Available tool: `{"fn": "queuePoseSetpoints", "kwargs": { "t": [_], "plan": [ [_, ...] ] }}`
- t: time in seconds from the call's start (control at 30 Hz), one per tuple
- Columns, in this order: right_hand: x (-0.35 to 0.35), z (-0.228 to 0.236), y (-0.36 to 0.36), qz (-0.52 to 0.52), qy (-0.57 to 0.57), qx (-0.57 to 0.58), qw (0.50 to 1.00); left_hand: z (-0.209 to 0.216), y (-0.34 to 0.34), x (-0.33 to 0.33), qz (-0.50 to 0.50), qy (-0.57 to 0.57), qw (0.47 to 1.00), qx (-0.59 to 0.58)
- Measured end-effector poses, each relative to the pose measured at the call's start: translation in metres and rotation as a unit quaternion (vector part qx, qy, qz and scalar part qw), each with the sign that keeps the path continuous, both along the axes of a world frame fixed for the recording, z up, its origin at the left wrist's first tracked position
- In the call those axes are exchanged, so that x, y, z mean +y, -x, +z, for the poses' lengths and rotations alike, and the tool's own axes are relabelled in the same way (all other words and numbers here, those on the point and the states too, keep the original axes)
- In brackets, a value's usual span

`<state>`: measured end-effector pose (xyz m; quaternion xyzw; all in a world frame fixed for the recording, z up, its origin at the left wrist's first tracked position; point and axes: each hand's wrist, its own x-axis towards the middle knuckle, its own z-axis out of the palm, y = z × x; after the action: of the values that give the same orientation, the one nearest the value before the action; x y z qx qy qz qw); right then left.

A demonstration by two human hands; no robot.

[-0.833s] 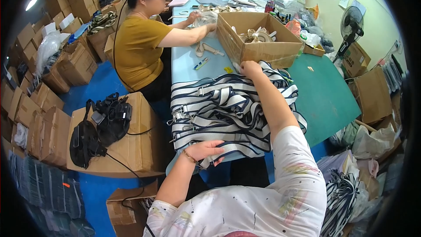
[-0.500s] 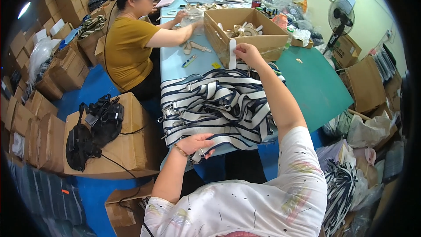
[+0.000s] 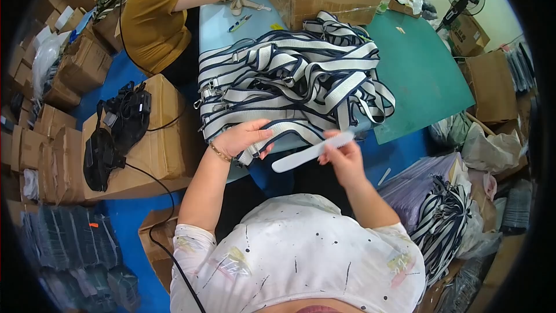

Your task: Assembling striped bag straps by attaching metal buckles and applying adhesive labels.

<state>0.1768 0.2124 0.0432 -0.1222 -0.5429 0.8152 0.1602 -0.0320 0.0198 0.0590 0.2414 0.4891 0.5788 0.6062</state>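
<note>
My right hand (image 3: 348, 162) pinches a flat white strip with rounded ends (image 3: 294, 159) over the near edge of the table. At the same edge, my left hand (image 3: 238, 139) grips the end of a white webbing strap with navy borders (image 3: 298, 129). A metal fitting (image 3: 253, 151) shows just below my left fingers. Beyond both hands lies a tangled heap of similar striped straps (image 3: 289, 72), with metal clips along its left side. The left end of the white strip points toward my left hand, with a gap between them.
An open cardboard box (image 3: 339, 3) holding beige and white pieces stands behind the heap. A green mat (image 3: 417, 75) covers the table's right side. At left, a co-worker in a mustard top (image 3: 153, 20) sits beside the table. A carton (image 3: 159, 150) bears black pouches and cables.
My right hand has come back from beside the cardboard box to near my left hand, bringing the white strip. My left hand keeps its hold on the strap. The view has tilted downward.
</note>
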Motion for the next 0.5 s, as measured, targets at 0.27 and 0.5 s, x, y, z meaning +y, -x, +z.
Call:
{"fn": "queuePoseSetpoints", "kwargs": {
  "t": [0.27, 0.5],
  "plan": [
    [-0.052, -0.052, -0.029, -0.065, 0.291, -0.056, 0.953, 0.024, -0.035, 0.015, 0.048, 0.017, 0.998, 0.027],
    [-0.071, -0.047, -0.006, -0.064, 0.294, -0.025, 0.953, 0.009, -0.079, 0.023, 0.136, -0.028, 0.984, 0.113]
  ]
}}
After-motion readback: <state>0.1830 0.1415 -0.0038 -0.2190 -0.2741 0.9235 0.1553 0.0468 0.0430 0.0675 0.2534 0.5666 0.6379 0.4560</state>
